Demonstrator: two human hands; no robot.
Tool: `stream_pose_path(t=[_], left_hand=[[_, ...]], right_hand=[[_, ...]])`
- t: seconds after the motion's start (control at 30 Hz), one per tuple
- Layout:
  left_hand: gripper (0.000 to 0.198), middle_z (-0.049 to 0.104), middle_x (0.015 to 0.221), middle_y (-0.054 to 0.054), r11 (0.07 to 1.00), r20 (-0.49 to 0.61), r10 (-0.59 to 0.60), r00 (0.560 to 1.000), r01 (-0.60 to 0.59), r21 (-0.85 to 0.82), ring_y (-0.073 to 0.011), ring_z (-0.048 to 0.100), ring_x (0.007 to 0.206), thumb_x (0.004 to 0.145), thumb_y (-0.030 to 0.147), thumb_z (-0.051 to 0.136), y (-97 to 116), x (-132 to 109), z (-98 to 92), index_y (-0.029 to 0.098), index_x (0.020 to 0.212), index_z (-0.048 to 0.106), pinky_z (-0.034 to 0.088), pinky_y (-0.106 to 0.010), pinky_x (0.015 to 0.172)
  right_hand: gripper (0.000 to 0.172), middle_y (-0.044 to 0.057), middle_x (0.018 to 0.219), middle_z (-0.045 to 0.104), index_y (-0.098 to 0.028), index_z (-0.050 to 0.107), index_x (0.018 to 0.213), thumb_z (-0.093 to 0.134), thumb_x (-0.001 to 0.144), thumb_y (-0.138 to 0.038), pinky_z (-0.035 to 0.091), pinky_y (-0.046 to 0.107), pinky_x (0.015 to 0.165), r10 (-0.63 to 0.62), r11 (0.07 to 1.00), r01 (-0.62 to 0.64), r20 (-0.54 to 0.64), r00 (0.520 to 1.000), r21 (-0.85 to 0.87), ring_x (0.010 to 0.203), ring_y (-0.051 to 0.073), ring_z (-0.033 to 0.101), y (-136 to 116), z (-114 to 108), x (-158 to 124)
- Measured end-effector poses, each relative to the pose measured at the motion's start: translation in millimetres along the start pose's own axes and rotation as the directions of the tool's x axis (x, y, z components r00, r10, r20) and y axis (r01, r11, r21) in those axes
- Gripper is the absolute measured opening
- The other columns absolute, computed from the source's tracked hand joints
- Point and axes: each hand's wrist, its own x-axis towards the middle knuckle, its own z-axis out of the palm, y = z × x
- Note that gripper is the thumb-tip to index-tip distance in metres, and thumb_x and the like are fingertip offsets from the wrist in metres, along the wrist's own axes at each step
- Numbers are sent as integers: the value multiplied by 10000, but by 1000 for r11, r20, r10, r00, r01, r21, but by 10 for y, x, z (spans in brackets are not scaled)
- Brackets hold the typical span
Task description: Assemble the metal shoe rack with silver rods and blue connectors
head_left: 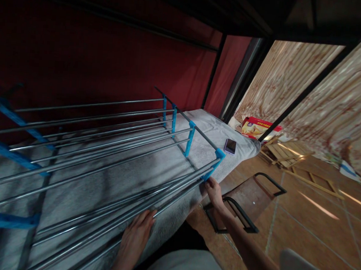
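Note:
A rack of grey metal tubes (116, 145) joined by blue plastic connectors lies across a grey cloth-covered surface (84, 182). My left hand (135, 235) is closed around a metal tube (177, 199) at the rack's near side. At the right end, my right hand (214, 193) pinches where that tube meets the lower end of the nearest blue connector (213, 165); its fingertips are partly hidden. More blue connectors (11, 157) stand at the left end, blurred. Several loose-looking tubes (97, 215) run close together beside my left hand.
A dark phone (230, 146) lies on the cloth beyond the rack. To the right stands a chair (246, 197) with black armrests. Wooden frames (288, 152) and a red box (258, 127) lie farther off. A black metal frame (214, 70) and red wall (112, 59) border the surface.

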Motion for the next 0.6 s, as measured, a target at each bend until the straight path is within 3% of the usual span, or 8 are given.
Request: stream_pose_path(t=[0.27, 0.6], left_hand=[[377, 749, 1069, -57, 1000, 44, 2, 999, -3, 6, -203, 726, 953, 1040, 288, 375, -4, -1, -8, 242, 1255, 681, 605, -323, 811], [356, 743, 1066, -58, 999, 89, -44, 995, 45, -12, -208, 715, 973, 1027, 275, 416, 11, -9, 11, 241, 1248, 693, 604, -326, 820]], right_hand=[[358, 34, 834, 717, -171, 724, 935, 439, 804, -343, 498, 314, 799, 35, 999, -35, 23, 999, 9, 842, 239, 660, 44, -39, 41], [338, 59, 950, 729, -189, 717, 935, 495, 712, -310, 515, 345, 858, -28, 998, 26, 40, 999, 57, 899, 240, 659, 139, -42, 77]])
